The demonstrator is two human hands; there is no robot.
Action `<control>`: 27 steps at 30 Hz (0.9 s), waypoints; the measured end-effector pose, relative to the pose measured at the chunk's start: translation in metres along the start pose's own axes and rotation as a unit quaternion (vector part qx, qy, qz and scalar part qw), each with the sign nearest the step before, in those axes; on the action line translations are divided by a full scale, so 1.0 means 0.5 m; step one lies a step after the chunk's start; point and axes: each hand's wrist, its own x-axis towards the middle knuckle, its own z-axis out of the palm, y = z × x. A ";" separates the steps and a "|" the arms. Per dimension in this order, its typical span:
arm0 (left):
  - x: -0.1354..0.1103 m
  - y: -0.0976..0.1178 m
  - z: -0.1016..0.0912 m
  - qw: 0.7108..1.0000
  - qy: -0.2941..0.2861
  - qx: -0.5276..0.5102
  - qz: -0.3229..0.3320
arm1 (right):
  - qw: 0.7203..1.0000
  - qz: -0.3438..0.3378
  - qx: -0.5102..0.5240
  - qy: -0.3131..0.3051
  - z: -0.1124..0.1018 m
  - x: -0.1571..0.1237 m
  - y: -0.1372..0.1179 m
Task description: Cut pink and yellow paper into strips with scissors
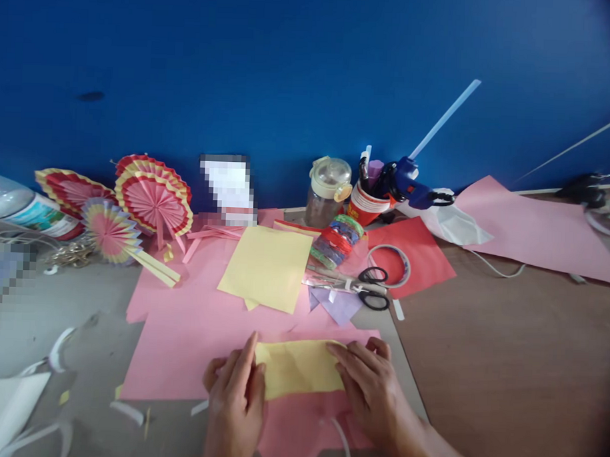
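A strip of yellow paper (300, 367) lies between my two hands, over pink paper (180, 361) on the table. My left hand (236, 393) grips its left end, thumb and fingers closed at the edge. At the other end, my right hand (372, 381) pinches the top right corner with bent fingers. Faint creases run across the strip. Just beyond it lies a larger yellow sheet (266, 264). Scissors (373, 287) with black handles rest to the right of that sheet, close to a roll of tape (406, 269).
Folded paper fans (153, 203) stand at the back left beside a plastic bottle (35, 212). A lidded jar (329, 189), a red paper cup (366, 202) holding pens and a glue gun (411, 185) stand by the blue wall. Paper scraps (127, 411) litter the left side.
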 end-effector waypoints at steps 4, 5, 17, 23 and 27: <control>-0.006 0.000 -0.007 0.999 0.003 -0.037 -0.039 | 1.000 -0.006 0.016 0.023 -0.003 -0.003 -0.001; -0.009 0.000 -0.010 0.996 0.002 -0.057 -0.066 | 0.999 0.003 0.027 0.035 -0.004 -0.004 -0.001; 0.006 0.015 -0.043 0.951 -0.066 -0.266 -0.146 | 0.939 0.175 0.293 0.044 -0.027 0.000 -0.002; 0.006 0.020 -0.041 0.885 -0.100 -0.388 -0.237 | 0.893 0.199 0.403 0.010 -0.028 0.007 0.005; 0.002 0.021 -0.035 0.867 -0.096 -0.417 -0.256 | 0.870 0.231 0.435 0.027 -0.035 0.016 0.006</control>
